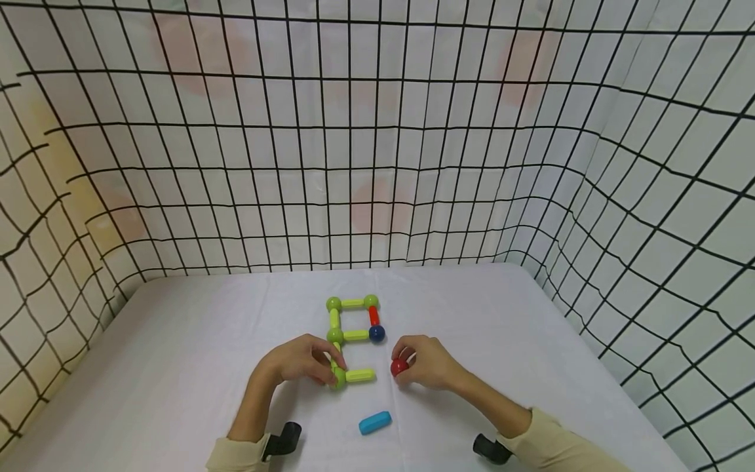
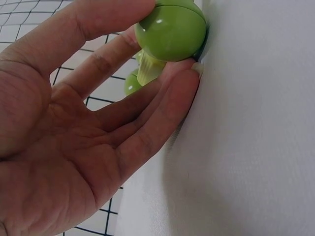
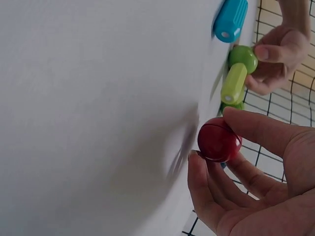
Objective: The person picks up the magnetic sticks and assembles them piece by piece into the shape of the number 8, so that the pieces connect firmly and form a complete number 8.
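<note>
On the white table lies a figure of balls and rods: a square with green balls, yellow-green rods, a red rod (image 1: 374, 316) and a dark blue ball (image 1: 377, 334), plus a leg toward the person. My left hand (image 1: 303, 360) pinches the nearest green ball (image 2: 171, 32) of that leg between thumb and fingers. From this ball a yellow-green rod (image 1: 360, 375) points right, its far end free. Just beyond that end, my right hand (image 1: 429, 364) holds a red ball (image 3: 219, 139) between thumb and fingertips, apart from the rod.
A loose blue rod (image 1: 375, 423) lies on the table (image 1: 177, 367) in front of the figure, between the forearms. Black wire mesh (image 1: 377, 167) stands around the back and sides. Each wrist carries a black mount (image 1: 286, 439).
</note>
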`<state>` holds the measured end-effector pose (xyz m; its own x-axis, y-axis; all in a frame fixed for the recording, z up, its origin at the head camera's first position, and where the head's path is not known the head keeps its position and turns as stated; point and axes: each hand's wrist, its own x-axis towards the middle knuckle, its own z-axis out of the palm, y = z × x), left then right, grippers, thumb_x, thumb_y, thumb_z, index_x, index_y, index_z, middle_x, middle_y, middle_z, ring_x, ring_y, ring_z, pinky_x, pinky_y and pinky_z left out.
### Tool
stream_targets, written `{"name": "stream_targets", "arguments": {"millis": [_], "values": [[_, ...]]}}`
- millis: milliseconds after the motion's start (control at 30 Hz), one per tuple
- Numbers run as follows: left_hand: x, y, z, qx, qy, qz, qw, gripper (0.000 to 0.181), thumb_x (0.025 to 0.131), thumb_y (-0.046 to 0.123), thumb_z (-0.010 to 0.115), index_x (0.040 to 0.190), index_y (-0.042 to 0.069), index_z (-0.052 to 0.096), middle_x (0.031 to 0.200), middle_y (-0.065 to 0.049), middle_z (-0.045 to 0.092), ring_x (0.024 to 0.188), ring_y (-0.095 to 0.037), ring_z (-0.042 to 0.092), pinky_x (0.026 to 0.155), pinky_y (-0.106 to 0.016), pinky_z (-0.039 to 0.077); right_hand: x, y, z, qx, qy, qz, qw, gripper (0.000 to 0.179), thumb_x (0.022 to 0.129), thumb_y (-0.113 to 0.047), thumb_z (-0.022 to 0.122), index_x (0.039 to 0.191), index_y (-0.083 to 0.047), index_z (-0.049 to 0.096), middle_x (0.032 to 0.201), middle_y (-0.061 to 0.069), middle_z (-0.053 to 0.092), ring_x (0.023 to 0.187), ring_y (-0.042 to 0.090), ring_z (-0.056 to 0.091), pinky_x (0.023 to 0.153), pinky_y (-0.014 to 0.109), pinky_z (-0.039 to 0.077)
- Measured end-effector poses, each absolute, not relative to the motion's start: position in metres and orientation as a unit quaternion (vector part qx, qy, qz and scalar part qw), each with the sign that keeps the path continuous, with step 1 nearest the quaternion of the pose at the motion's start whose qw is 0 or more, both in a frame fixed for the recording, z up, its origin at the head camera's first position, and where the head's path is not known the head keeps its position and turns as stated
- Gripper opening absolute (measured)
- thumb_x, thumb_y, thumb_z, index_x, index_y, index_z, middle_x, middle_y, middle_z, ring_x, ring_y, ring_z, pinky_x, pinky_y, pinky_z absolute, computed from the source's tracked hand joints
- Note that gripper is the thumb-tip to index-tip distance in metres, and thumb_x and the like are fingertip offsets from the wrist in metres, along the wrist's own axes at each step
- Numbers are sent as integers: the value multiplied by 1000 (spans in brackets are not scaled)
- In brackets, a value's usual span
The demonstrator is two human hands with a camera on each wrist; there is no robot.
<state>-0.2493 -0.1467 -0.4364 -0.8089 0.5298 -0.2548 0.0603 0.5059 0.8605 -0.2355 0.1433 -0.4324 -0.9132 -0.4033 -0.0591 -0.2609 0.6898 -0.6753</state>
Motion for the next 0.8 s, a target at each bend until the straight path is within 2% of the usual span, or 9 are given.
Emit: {"name": "stream_targets", "arguments": {"millis": [333,800], "values": [[-248,-144,-435,180,832,464,246,23,82,10,78,104,8,76,86,-5,73,77,-14,62,73,-29,54,-233,127,-433,-200,907,-347,126,28,78,-9,84,101,-13,69,100,5,71,89,19,62,77,35,56],[-248,-145,-435,175,827,471,252,23,82,11,78,105,8,76,86,-5,73,77,-15,62,74,-31,56,-234,119,-434,-207,904,-352,123,29,78,-9,84,103,-11,70,102,6,71,90,20,63,78,36,57]]}}
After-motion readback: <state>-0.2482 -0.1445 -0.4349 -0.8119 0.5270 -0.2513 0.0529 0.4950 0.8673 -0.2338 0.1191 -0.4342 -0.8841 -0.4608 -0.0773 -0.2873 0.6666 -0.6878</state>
